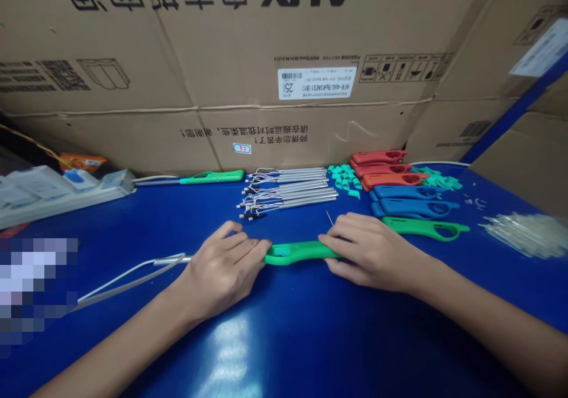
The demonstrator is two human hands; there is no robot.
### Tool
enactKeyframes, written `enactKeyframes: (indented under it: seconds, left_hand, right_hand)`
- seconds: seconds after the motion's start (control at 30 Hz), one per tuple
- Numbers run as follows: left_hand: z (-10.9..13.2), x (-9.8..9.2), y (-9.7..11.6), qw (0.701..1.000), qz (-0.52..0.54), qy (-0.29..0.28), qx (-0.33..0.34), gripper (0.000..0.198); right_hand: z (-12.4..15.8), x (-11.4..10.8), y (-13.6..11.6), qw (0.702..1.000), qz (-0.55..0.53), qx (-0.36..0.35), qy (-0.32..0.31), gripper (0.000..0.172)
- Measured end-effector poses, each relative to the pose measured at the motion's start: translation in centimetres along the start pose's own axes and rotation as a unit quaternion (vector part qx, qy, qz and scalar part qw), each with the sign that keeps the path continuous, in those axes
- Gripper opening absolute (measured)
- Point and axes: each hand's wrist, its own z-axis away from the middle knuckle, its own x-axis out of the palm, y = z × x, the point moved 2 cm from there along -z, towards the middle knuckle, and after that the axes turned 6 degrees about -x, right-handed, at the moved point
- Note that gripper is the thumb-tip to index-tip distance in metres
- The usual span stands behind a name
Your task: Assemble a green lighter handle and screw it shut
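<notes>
Both hands hold a green plastic lighter housing (302, 251) level, just above the blue table. My left hand (228, 265) is closed around its left end, beside the oval opening, where a teal piece (280, 251) shows. My right hand (366, 250) is closed on the other end, its fingers hiding that part. A thin pin-like wire (329, 217) sticks up by the right hand's fingers; I cannot tell whether they hold it. Left of my left hand, a metal tube (171, 260) with a pale cable lies on the table; the wrist hides where it ends.
Silver tubes with wires (306, 188) lie behind the hands. Teal clips (345, 178), red housings (381, 164), blue housings (415, 207) and a green housing (426, 228) lie right. Clear thin sticks (526, 234) are far right. A power strip (66, 200) stands left, a cardboard box (231, 84) behind.
</notes>
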Motion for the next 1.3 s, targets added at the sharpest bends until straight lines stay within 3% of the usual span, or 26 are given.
enactKeyframes:
  seconds: [0.3,0.6,0.7,0.87,1.1,1.3]
  left_hand:
    - [-0.6,0.5,1.1,1.0,0.026,0.004,0.003,0.011]
    - [0.1,0.2,-0.4,0.999,0.025,-0.022,-0.022,0.013]
    - [0.2,0.1,-0.3,0.998,0.029,-0.04,-0.029,0.01]
    - [0.0,0.1,0.3,0.999,0.021,-0.023,-0.017,0.011]
    - [0.0,0.0,0.2,0.999,0.035,-0.026,-0.024,0.011]
    - [0.0,0.1,0.2,0.999,0.044,-0.025,-0.016,0.009]
  right_hand:
    - [-0.6,1.0,-1.7,1.0,-0.004,0.006,0.001,0.021]
    - [-0.3,0.4,-0.8,0.999,-0.013,-0.008,0.035,0.025]
    - [-0.2,0.5,-0.8,0.999,-0.023,-0.006,0.03,0.026]
    - [-0.4,0.8,-1.1,0.999,-0.037,0.0,0.026,0.026]
    - [-0.1,1.1,-1.2,0.996,-0.08,0.04,0.021,0.021]
    - [-0.3,1.4,-1.4,0.986,-0.144,0.088,-0.02,0.01]
